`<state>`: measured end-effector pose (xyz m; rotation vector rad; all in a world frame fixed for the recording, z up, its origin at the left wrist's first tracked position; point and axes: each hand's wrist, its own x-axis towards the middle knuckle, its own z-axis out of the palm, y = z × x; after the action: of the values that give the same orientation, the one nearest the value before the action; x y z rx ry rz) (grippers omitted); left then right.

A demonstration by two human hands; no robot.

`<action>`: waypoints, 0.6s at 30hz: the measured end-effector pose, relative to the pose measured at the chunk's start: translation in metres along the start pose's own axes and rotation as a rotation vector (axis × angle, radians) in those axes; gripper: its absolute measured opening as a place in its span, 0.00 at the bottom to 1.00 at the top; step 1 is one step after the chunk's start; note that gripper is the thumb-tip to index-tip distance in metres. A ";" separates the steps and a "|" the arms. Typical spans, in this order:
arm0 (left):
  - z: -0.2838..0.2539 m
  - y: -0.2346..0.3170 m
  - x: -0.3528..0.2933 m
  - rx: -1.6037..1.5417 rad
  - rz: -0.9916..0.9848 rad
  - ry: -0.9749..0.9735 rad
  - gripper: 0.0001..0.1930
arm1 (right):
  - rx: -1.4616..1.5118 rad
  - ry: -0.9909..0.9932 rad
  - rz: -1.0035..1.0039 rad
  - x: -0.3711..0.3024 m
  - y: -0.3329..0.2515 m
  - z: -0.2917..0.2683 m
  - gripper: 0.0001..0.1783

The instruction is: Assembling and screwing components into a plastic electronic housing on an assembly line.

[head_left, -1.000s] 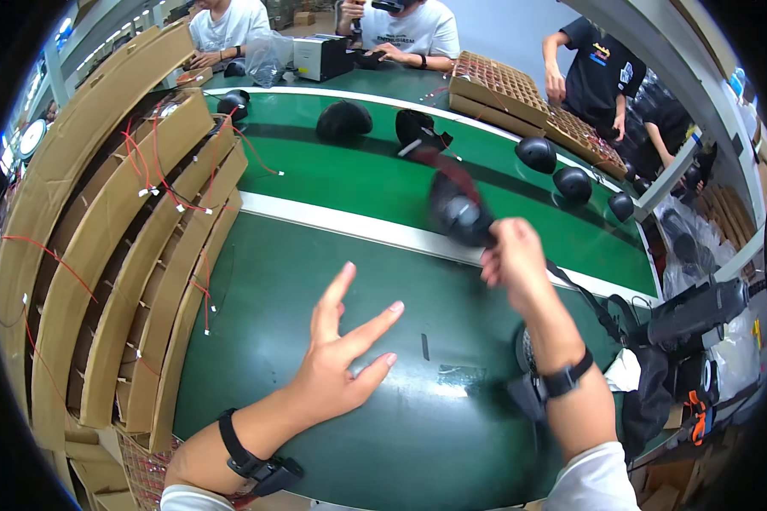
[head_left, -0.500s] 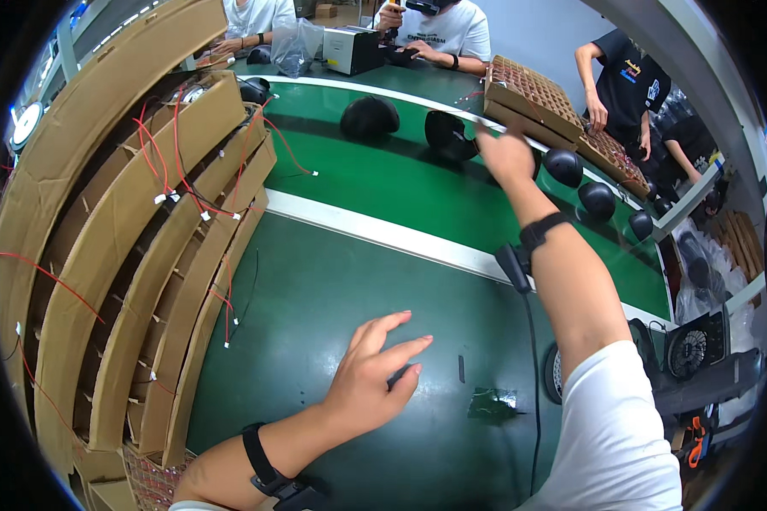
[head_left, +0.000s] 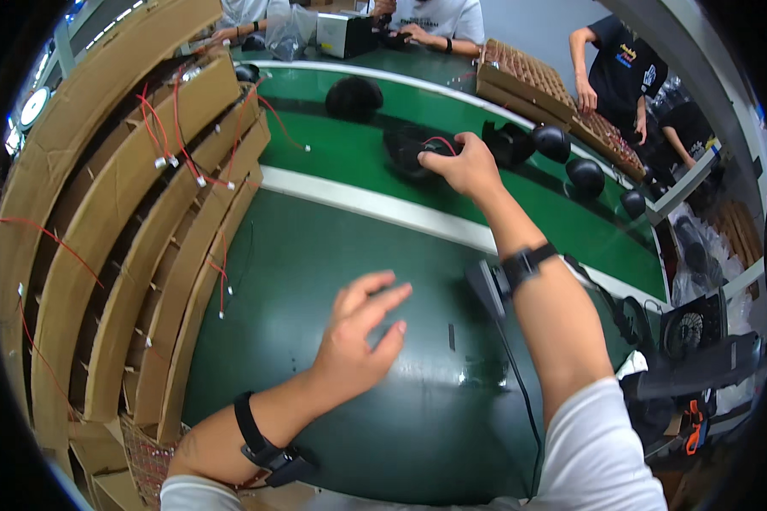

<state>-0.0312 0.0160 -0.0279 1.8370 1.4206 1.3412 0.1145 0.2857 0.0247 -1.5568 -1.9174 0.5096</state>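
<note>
My right hand reaches over the green conveyor belt, thumb and fingers gripping the rim of a black rounded shell. The shell is smeared by motion, and a red wire shows at its opening. My left hand is held above the dark green worktop, fingers spread, with nothing in it. More black shells lie on the belt: one to the left of the gripped shell, and several to the right, the nearest being an open-sided shell.
Stacked cardboard trays with red and black wires hanging out rise at the left. Across the belt are a divided carton, a white-and-black box and people at work. A black cable crosses the worktop; a black fan is at right.
My right hand has come left and nearer from the far side of the belt, now with a black shell in its grip. The left hand stays open, shifted slightly; the whole view has tilted a little.
</note>
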 end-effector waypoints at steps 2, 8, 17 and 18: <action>-0.002 0.008 0.003 0.085 0.019 0.109 0.23 | 0.105 -0.073 -0.060 -0.056 0.003 -0.014 0.53; -0.002 0.010 0.018 -0.089 0.157 0.089 0.28 | 0.292 -0.274 -0.128 -0.221 0.010 -0.090 0.47; 0.043 0.055 -0.019 -0.212 0.153 -0.331 0.42 | 0.127 -0.287 -0.278 -0.286 0.009 -0.172 0.28; 0.045 0.058 -0.021 -0.223 0.147 -0.325 0.43 | -0.040 -0.269 -0.349 -0.282 0.009 -0.173 0.25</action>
<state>0.0356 -0.0153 -0.0083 1.9307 0.9483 1.1487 0.2717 0.0005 0.0862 -1.1844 -2.3547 0.5494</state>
